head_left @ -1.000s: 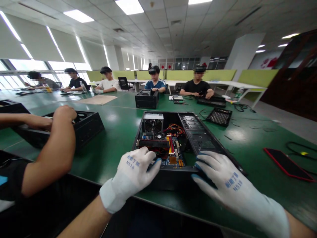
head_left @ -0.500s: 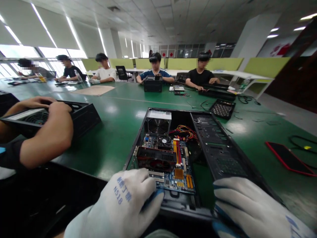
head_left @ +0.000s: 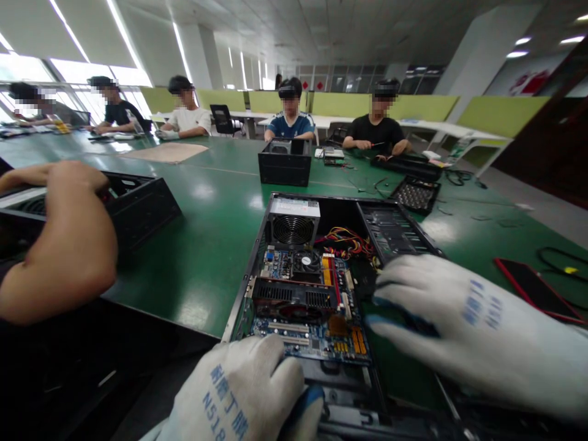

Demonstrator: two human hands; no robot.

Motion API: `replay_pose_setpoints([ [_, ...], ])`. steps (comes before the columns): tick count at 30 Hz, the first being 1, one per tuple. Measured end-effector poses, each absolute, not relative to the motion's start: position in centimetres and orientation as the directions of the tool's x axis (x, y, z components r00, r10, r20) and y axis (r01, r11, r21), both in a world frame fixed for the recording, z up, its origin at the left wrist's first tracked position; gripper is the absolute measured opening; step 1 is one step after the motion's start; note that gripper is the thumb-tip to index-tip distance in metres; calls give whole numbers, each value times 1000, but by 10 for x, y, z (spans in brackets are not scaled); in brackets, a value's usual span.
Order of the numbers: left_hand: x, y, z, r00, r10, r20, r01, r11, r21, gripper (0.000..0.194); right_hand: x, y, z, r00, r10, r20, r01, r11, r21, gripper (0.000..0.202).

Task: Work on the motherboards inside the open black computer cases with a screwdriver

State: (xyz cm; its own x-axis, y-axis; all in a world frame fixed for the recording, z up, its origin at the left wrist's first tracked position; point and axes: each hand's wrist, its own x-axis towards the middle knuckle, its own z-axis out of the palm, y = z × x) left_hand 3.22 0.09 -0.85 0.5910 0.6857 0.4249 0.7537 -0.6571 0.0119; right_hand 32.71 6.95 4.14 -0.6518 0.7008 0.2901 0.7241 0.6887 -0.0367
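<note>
An open black computer case [head_left: 239, 306] lies in front of me, with its inside facing up. In it are a blue motherboard [head_left: 316, 350], a dark graphics card [head_left: 294, 294], a processor fan [head_left: 305, 262] and a silver power supply [head_left: 296, 207]. My left hand [head_left: 243, 386], in a white glove with blue fingertips, is closed at the case's near left edge; its fingertips are partly hidden. Over the right part of the case reaches my gloved right hand [head_left: 427, 306], thumb and fingers apart, holding nothing visible. Coloured cables [head_left: 346, 241] are bundled beyond its fingers.
To the left, a co-worker's arm [head_left: 68, 239] reaches into another black case [head_left: 138, 214]. Several people sit across the green table [head_left: 215, 208]. A black perforated panel [head_left: 416, 193] lies beyond my case, and a red-edged black panel [head_left: 535, 288] to the right.
My right hand has moved from the case's near right edge forward and left over its inside. The left hand stays at the near edge. Across the table, a co-worker's case stands differently.
</note>
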Motion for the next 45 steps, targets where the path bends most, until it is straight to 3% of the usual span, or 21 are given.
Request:
replay_pose_setpoints([
  [5, 33, 0, -10, 571, 703, 424, 770, -638, 20, 24, 286, 151, 44, -651, 759, -31, 735, 640, 224, 45],
  [9, 33, 0, -10, 569, 700, 431, 766, -642, 31, 23, 250, 183, 17, -617, 758, -211, 716, 652, 250, 59],
  [12, 33, 0, -10, 571, 698, 432, 764, -645, 32, 24, 231, 194, -3, -608, 748, -267, 705, 663, 252, 71],
  [21, 32, 1, -13, 572, 704, 420, 762, -646, 45, 24, 237, 200, -4, -577, 782, -238, 731, 624, 277, 64],
  [28, 33, -2, -15, 549, 706, 448, 787, -617, 7, 25, 267, 218, 12, -449, 883, -132, 766, 457, 452, 58],
  [32, 33, -1, -16, 552, 694, 463, 786, -618, -10, 25, 275, 231, 12, -416, 906, -72, 782, 397, 481, 53],
  [45, 32, -1, -9, 562, 704, 435, 780, -625, 3, 25, 271, 240, 1, -399, 902, -167, 724, 421, 547, 57],
])
